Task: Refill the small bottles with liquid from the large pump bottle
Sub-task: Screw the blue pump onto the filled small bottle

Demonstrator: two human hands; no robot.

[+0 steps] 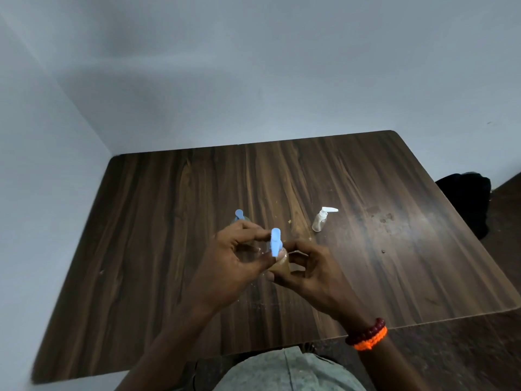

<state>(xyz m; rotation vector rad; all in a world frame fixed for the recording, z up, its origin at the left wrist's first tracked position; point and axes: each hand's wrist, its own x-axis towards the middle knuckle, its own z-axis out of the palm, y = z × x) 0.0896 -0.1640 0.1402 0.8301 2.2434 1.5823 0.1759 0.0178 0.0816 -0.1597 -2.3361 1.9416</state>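
Observation:
Above the middle of the dark wooden table (158,249) I hold a small bottle (280,266) of brownish liquid. My right hand (307,270) grips its body. My left hand (234,258) pinches its light blue pump top (275,242) between thumb and fingers. A second bottle with a blue pump head (239,215) stands just behind my left hand, mostly hidden by it. A small clear bottle with a white pump top (321,220) stands upright to the right, apart from both hands.
The table sits in a corner against pale walls at the back and left. A black object (465,204) lies beyond the right edge. Small crumbs and smears mark the right side of the tabletop (383,221). Red and orange bracelets (368,335) circle my right wrist.

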